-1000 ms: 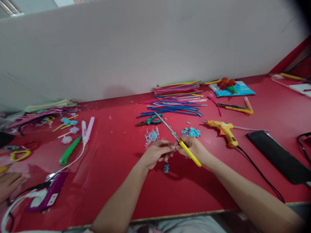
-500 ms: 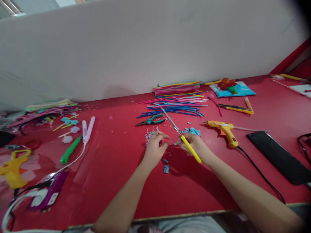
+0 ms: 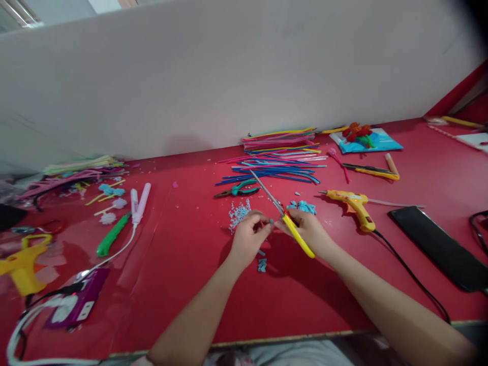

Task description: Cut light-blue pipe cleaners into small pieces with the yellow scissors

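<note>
My right hand (image 3: 305,227) is closed around a pair of scissors with yellow handles (image 3: 299,237), the blades pointing up and left. Close beside it, the fingertips of my left hand (image 3: 251,231) pinch a small light-blue piece (image 3: 271,221). A pile of light-blue cut pieces (image 3: 306,207) lies just behind my right hand. Finer pale-blue clippings (image 3: 238,213) are scattered behind my left hand. Nearer to me, a few short blue pieces (image 3: 262,265) rest on the red table (image 3: 183,284).
Behind the hands lie green-handled pliers (image 3: 238,190) and rows of coloured pipe cleaners (image 3: 274,170). At right are a yellow glue gun (image 3: 354,206) and a black flat case (image 3: 438,247). Leftward sit a green-handled cutter (image 3: 112,236), a pink hot tool (image 3: 140,204) and a purple power strip (image 3: 82,300).
My left hand has moved right, closer to my right hand, and its fingers have closed on a small blue piece. The scissors have stayed in my right hand, nearly in place.
</note>
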The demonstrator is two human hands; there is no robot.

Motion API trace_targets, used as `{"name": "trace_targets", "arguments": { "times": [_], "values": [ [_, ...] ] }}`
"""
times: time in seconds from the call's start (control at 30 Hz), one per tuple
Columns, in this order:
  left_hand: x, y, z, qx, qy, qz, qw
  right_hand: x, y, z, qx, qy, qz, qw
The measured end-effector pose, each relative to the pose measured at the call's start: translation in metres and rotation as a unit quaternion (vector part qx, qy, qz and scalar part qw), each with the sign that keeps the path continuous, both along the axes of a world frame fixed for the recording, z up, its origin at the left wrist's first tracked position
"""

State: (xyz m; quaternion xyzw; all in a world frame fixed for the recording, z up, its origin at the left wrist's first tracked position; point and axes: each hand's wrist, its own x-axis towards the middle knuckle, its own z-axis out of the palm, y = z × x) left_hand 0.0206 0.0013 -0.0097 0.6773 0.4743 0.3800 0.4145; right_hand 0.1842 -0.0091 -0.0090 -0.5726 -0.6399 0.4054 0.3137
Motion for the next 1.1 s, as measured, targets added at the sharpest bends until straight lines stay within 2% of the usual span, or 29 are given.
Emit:
{"name": "trace_targets", "arguments": {
  "times": [0.07, 0.17, 0.33, 0.7, 1.1],
  "values": [
    [-0.004, 0.004, 0.0, -0.049, -0.081, 0.043, 0.995, 0.003, -0.002, 0.002, 0.043, -0.103, -0.001, 0.994],
    [-0.01, 0.008, 0.002, -0.113, -0.172, 0.087, 0.975, 0.005, -0.005, 0.005, 0.077, -0.246, 0.021, 0.966],
    [-0.014, 0.01, 0.011, -0.111, -0.238, 0.102, 0.96, 0.0, -0.01, 0.001, 0.108, -0.355, 0.06, 0.927],
    [-0.017, 0.011, 0.014, -0.113, -0.315, 0.11, 0.936, -0.001, -0.012, -0.003, 0.138, -0.424, 0.076, 0.892],
    [-0.018, 0.012, 0.015, -0.112, -0.303, 0.11, 0.94, 0.0, -0.011, 0.002, 0.121, -0.427, 0.086, 0.892]
  ]
}}
